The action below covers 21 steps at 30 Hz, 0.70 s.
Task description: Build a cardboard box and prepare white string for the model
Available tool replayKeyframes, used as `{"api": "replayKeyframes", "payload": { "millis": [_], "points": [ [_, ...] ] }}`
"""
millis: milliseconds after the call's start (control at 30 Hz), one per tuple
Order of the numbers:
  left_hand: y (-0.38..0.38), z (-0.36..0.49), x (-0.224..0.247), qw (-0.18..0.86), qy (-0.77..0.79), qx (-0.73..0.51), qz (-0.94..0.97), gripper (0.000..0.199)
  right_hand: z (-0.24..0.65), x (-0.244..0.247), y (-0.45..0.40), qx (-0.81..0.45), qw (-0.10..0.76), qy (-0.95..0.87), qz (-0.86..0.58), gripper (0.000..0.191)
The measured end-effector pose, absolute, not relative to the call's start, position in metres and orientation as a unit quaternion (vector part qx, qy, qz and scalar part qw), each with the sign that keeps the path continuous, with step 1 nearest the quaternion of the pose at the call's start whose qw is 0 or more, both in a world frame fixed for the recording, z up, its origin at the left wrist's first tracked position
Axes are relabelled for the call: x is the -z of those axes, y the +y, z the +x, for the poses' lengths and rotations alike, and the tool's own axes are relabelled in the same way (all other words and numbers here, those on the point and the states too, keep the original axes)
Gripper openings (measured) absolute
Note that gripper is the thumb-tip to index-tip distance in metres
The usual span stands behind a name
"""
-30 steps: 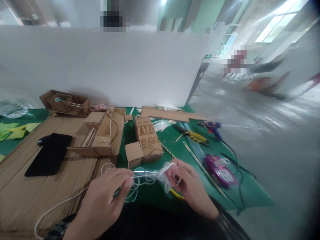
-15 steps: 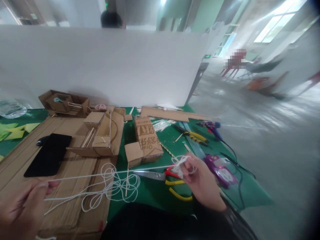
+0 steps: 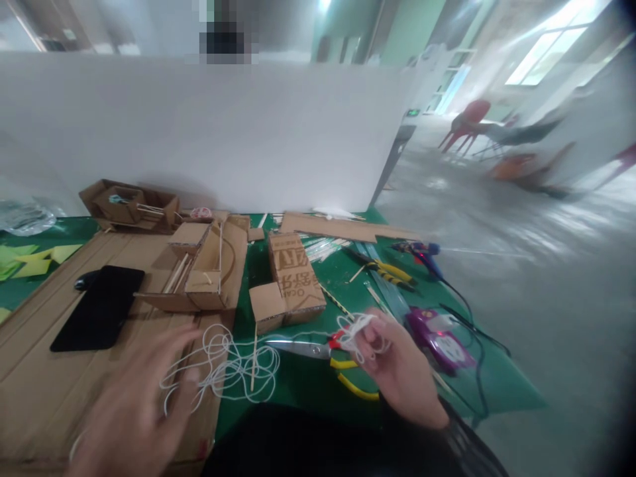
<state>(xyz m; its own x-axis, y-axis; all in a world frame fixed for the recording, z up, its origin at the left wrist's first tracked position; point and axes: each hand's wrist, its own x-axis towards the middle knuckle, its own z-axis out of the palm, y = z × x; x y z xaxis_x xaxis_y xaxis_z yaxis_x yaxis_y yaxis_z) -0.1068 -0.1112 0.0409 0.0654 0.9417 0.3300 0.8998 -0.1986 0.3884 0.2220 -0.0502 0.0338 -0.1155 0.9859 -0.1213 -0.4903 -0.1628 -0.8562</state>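
A small bundle of white string (image 3: pixel 358 329) is pinched in my right hand (image 3: pixel 397 368), above the handles of a pair of scissors (image 3: pixel 303 348). From it the string runs slack to a loose tangle of white string (image 3: pixel 226 368) lying across the cardboard edge and the green tabletop. My left hand (image 3: pixel 139 397), blurred by motion, is over the cardboard at the tangle's left side. Its thumb and fingers are apart, with nothing visible between them. Just beyond the scissors stands a cardboard box piece (image 3: pixel 298 285) with printed lettering.
On the cardboard sheet (image 3: pixel 44 305) lie a black tablet-like slab (image 3: pixel 99 308) and a cardboard construction (image 3: pixel 203 265). Yellow-handled pliers (image 3: pixel 387 271), a glue gun (image 3: pixel 422 255) and a purple power strip (image 3: pixel 442 341) are on the right. A white partition (image 3: pixel 199 126) rises behind the table.
My left hand has let go of the string and moved right toward the tangle, opening. The stretched string has gone slack. My right hand stays nearly in place with its bundle.
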Motion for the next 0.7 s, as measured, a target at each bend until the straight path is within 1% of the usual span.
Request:
{"api": "replayKeyframes", "payload": {
  "millis": [67, 167, 233, 267, 333, 500, 600, 700],
  "points": [
    [-0.106, -0.058, -0.050, 0.124, 0.591, -0.272, 0.749, 0.034, 0.211, -0.034, -0.053, -0.683, 0.526, -0.354, -0.363, 0.033],
    [-0.092, -0.008, -0.054, 0.211, 0.513, -0.267, 0.788, 0.031, 0.197, -0.033, -0.058, -0.707, 0.485, -0.375, -0.353, 0.038],
    [-0.084, 0.007, -0.053, 0.255, 0.492, -0.245, 0.796, 0.020, 0.190, -0.032, -0.060, -0.725, 0.459, -0.384, -0.341, 0.040],
    [-0.081, 0.010, -0.052, 0.269, 0.489, -0.233, 0.796, 0.018, 0.187, -0.031, -0.060, -0.734, 0.449, -0.386, -0.333, 0.040],
    [-0.079, 0.009, -0.051, 0.283, 0.490, -0.221, 0.794, 0.022, 0.185, -0.031, -0.061, -0.743, 0.440, -0.384, -0.326, 0.039],
    [-0.087, -0.009, -0.051, 0.293, 0.494, -0.238, 0.784, 0.032, 0.189, -0.027, -0.060, -0.733, 0.453, -0.382, -0.334, 0.036],
    [-0.093, -0.024, -0.051, 0.292, 0.501, -0.254, 0.774, 0.033, 0.196, -0.026, -0.057, -0.723, 0.474, -0.375, -0.334, 0.035],
    [-0.099, -0.045, -0.051, 0.283, 0.536, -0.290, 0.741, 0.034, 0.206, -0.028, -0.053, -0.736, 0.498, -0.331, -0.317, 0.032]
  ]
}}
